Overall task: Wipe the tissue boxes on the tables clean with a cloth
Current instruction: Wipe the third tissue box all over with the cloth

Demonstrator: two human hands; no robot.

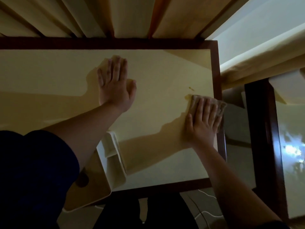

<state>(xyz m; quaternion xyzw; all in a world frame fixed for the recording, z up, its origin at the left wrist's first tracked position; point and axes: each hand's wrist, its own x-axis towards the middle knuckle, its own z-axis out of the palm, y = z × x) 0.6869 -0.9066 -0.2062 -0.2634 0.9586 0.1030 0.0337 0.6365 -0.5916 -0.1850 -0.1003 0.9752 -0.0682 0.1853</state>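
A cream table (49, 76) with a dark wood rim fills the view. My left hand (115, 83) lies flat on it near the middle, fingers straight and pointing away from me. At the table's right edge my right hand (202, 119) presses flat on a beige cloth (219, 106), whose far part shows past the fingertips. A white tissue box (112, 154) with a tan top stands at the near edge, partly under my left forearm.
A small yellowish spot (190, 88) marks the tabletop just beyond the cloth. Curtains (99, 15) hang behind the table. A second dark-framed table (264, 129) stands to the right, across a narrow gap. Tiled floor (201, 212) shows below.
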